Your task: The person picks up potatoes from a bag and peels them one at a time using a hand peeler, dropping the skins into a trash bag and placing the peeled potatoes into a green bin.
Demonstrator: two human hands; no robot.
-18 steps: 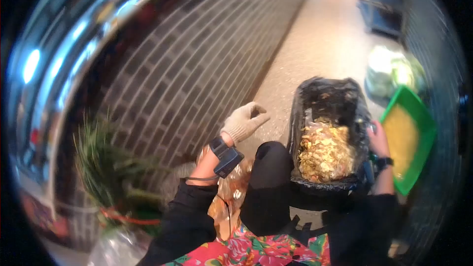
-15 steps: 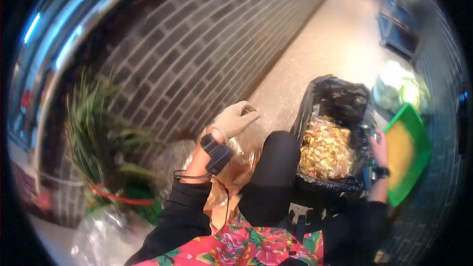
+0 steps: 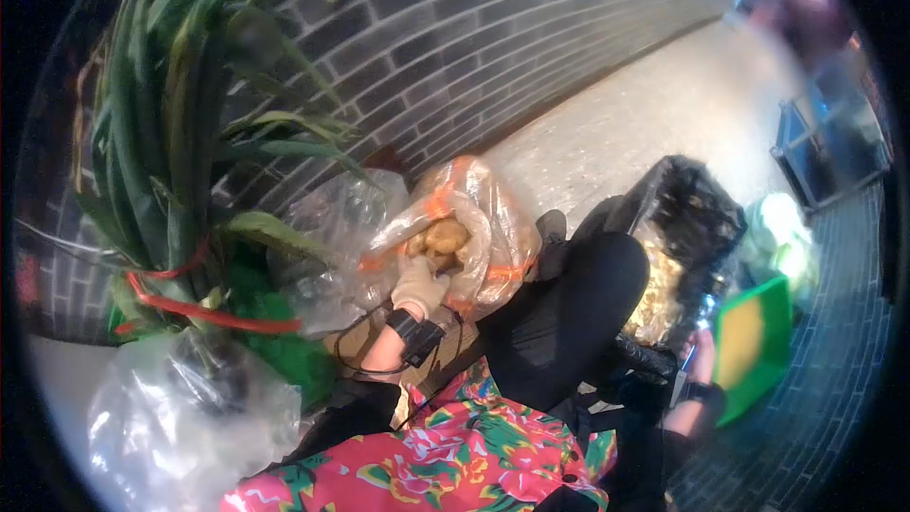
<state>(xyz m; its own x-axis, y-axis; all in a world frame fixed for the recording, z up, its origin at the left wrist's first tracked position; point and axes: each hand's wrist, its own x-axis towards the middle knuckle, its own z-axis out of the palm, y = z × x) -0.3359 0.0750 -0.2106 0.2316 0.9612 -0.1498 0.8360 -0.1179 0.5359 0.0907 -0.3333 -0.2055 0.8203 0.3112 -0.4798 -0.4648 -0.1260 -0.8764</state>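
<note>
My left hand (image 3: pixel 420 286), in a pale glove, reaches into the mouth of a clear bag with orange stripes (image 3: pixel 502 237). Its fingers rest at the potatoes (image 3: pixel 444 239) inside; whether they grip one is hidden. On the right, my bare right hand (image 3: pixel 700 357) is closed around a small tool with a metal blade (image 3: pixel 682 374). Beside that hand stands a bin lined with a black bag (image 3: pixel 697 213), holding yellowish peelings (image 3: pixel 661 289), partly hidden by my knee.
Tied leeks (image 3: pixel 156 161) stand at the left over a clear plastic bag (image 3: pixel 194 417). A green tray (image 3: pixel 756 346) and a cabbage (image 3: pixel 782 242) are on the right. Behind them is a dark crate (image 3: pixel 829 156). A brick wall (image 3: pixel 427 47) runs along the back.
The view has swung left and down. My left hand has moved from above the striped bag into its opening. The blade by my right hand now shows.
</note>
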